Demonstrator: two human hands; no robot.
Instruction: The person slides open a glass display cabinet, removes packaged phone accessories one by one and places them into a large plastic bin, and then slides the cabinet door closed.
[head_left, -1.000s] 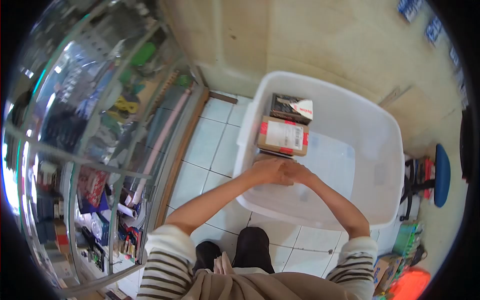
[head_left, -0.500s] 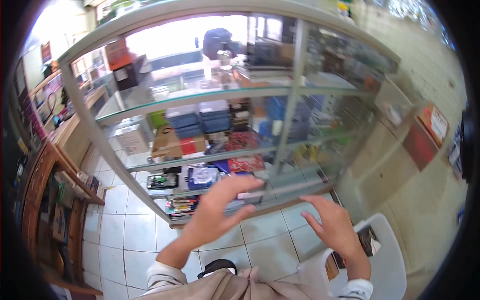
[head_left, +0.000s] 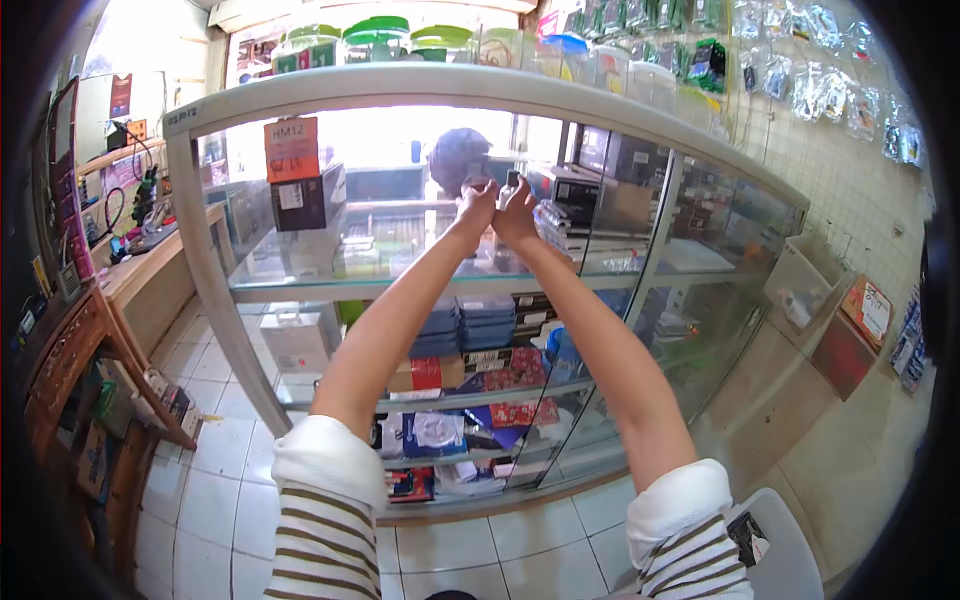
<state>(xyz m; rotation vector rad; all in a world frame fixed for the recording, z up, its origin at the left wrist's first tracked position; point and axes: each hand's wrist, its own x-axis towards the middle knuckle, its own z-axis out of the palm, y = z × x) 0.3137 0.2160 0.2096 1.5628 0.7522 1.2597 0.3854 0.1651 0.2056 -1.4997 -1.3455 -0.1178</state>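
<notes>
Both arms stretch forward into the upper level of a glass display cabinet (head_left: 245,292). My left hand (head_left: 477,207) is closed, fingertips pinched together, and what they hold, if anything, is hidden. Close beside it, my right hand (head_left: 516,212) is closed around something small; only a dark top (head_left: 513,178) shows above the fingers, so its kind is unclear. Both hands are above the glass shelf (head_left: 380,285). Behind them is a dark rounded shape (head_left: 458,160). An orange box (head_left: 291,147) on a dark box (head_left: 305,203) stands to the left.
Blue stacked boxes (head_left: 487,325) and packets fill the lower shelves. Green-lidded tubs (head_left: 376,40) stand beyond the cabinet top. A white bin (head_left: 790,550) is at lower right, a wooden cabinet (head_left: 80,345) at left. Packaged goods (head_left: 790,60) hang on the right wall.
Both hands have moved forward and up from in front of the lower shelves into the upper level. They were apart with fingers spread; now they are close together and closed. The view has shifted.
</notes>
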